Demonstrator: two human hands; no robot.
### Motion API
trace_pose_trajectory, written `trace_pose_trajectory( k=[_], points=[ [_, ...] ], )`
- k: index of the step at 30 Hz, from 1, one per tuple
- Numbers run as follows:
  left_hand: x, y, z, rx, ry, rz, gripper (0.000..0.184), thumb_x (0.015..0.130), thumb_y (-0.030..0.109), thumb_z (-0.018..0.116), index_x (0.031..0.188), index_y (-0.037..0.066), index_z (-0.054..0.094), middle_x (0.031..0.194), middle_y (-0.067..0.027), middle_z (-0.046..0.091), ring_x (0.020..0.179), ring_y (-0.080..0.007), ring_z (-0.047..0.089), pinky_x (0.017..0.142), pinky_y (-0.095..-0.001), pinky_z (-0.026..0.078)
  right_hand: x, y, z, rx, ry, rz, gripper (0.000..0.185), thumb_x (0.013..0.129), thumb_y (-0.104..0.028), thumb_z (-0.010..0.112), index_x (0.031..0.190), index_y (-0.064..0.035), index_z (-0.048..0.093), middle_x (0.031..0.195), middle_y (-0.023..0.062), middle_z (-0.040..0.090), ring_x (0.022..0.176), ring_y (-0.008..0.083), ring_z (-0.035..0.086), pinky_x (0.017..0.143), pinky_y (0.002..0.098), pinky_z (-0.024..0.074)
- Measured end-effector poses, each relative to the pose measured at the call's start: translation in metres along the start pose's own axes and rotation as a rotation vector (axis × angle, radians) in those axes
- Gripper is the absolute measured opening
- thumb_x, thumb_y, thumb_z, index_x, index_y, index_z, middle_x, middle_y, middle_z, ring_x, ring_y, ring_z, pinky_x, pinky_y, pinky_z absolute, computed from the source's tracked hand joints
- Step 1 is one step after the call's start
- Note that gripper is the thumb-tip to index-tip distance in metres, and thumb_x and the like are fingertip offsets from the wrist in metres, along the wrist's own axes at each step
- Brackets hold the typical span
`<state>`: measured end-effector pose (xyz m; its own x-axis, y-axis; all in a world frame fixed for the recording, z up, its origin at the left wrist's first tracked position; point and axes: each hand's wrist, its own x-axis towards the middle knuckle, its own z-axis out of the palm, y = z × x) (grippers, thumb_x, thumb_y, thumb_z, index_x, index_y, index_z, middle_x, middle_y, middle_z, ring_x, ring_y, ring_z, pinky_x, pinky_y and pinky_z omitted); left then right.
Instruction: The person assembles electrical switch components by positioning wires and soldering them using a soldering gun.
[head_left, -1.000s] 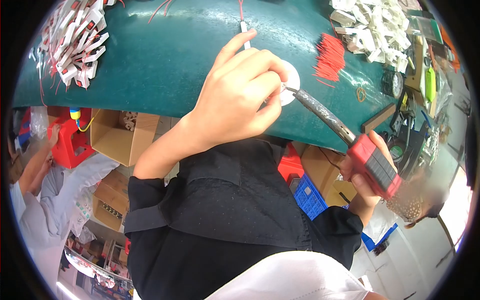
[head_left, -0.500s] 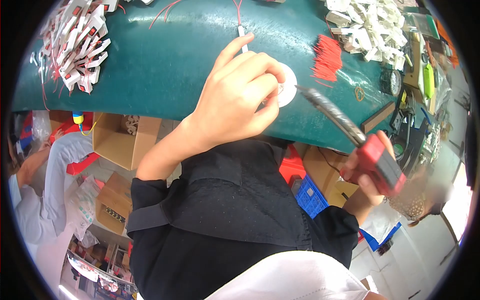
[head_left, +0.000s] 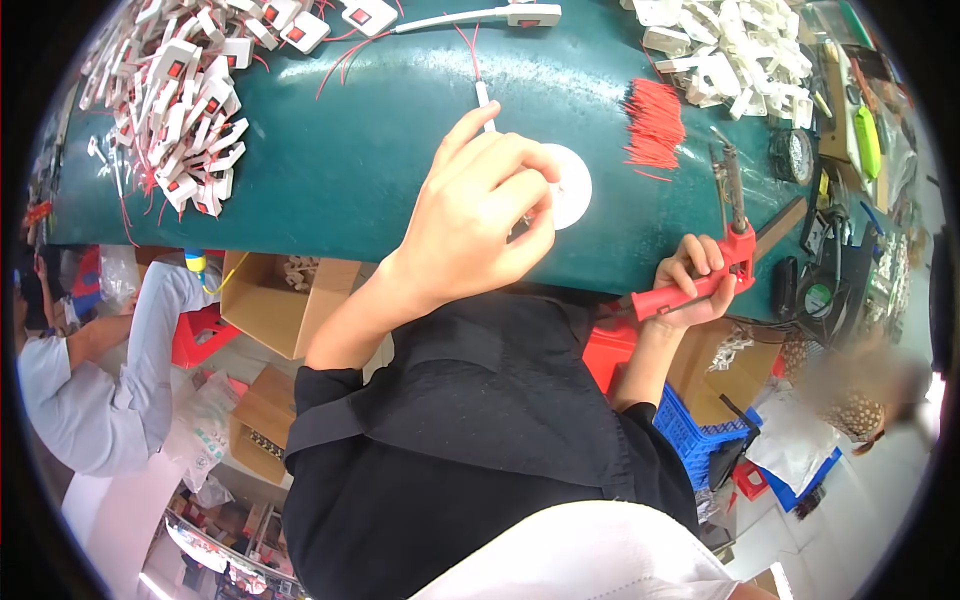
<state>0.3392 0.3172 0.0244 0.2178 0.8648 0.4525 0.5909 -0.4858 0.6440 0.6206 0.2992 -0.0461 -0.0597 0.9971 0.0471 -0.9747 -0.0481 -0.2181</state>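
Observation:
My left hand (head_left: 475, 215) is closed at a white round part (head_left: 574, 198) on the green table, with its thumb and fingers curled over the near side. Its index finger reaches up to a white cable end (head_left: 483, 95), from which red wires spread. What lies beneath the palm is hidden. Over the table's front edge, my right hand (head_left: 692, 285) is wrapped round the red handle of a soldering gun (head_left: 738, 250). The metal tip of this tool points upward, away from the round part.
Many white switch pieces with red rockers (head_left: 190, 120) are heaped at the left. Cut red wires (head_left: 655, 125) lie right of centre, near a pile of white housings (head_left: 725, 55). Cardboard boxes (head_left: 290, 310) and a blue crate (head_left: 690, 430) stand below. Another person sits at the left.
The soldering gun has swung away from the round part, turning from pointing left to pointing up. My left hand stays at the round part. The whole view has shifted slightly.

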Motion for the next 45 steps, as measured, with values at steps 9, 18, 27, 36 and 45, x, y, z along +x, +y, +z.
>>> trace_pose_trajectory(
  k=[9, 18, 27, 36, 45],
  points=[
    [0.011, -0.05, -0.049, 0.22, -0.147, 0.147, 0.034, 0.071, -0.004, 0.059, 0.102, 0.01, 0.065, 0.11, -0.0056, 0.062, 0.103, -0.0253, 0.058, 0.1, -0.047, 0.038, 0.0, -0.002, -0.003, 0.042, 0.028, -0.026, 0.066, 0.083, -0.015, 0.062, 0.141, -0.0207, 0.031, 0.084, 0.0011, 0.045, 0.076, 0.0107, 0.041, 0.056, 0.0194, 0.0485],
    [0.033, -0.084, -0.027, 0.171, -0.088, 0.551, 0.024, 0.07, 0.005, 0.067, 0.093, 0.01, 0.064, 0.096, -0.0036, 0.066, 0.092, -0.023, 0.062, 0.091, -0.0378, 0.048, 0.001, 0.0, 0.006, -0.059, -0.044, -0.02, 0.071, 0.084, -0.015, 0.06, 0.144, -0.0215, 0.022, 0.084, 0.0029, 0.042, 0.076, 0.013, 0.04, 0.058, 0.0214, 0.0462],
    [0.064, -0.149, -0.015, 0.317, 0.032, -0.005, 0.031, 0.082, 0.013, 0.063, 0.11, 0.002, 0.054, 0.098, -0.0147, 0.051, 0.092, -0.0302, 0.054, 0.079, -0.0366, 0.045, 0.001, 0.0, 0.004, -0.052, -0.059, -0.013, 0.073, 0.085, -0.014, 0.059, 0.145, -0.0203, 0.019, 0.087, 0.0052, 0.044, 0.078, 0.014, 0.042, 0.059, 0.0222, 0.0471],
    [0.034, -0.108, -0.046, 0.265, 0.207, -0.018, 0.02, 0.09, 0.014, 0.055, 0.105, 0.001, 0.055, 0.088, -0.01, 0.058, 0.078, -0.0244, 0.056, 0.072, -0.0349, 0.045, 0.0, -0.001, 0.004, -0.025, -0.042, -0.006, 0.072, 0.084, -0.01, 0.058, 0.144, -0.0198, 0.021, 0.087, 0.0045, 0.042, 0.076, 0.0134, 0.039, 0.057, 0.0224, 0.0456],
    [-0.209, -0.044, -0.157, 0.005, 1.172, -0.307, 0.02, 0.094, 0.013, 0.052, 0.11, 0.001, 0.053, 0.073, -0.0002, 0.052, 0.064, -0.007, 0.047, 0.059, -0.0209, 0.038, 0.004, -0.002, 0.003, -0.025, -0.042, 0.093, 0.039, 0.076, -0.005, 0.065, 0.111, -0.0059, 0.045, 0.088, -0.0001, 0.045, 0.079, 0.0118, 0.042, 0.055, 0.0209, 0.0447]
  ],
)
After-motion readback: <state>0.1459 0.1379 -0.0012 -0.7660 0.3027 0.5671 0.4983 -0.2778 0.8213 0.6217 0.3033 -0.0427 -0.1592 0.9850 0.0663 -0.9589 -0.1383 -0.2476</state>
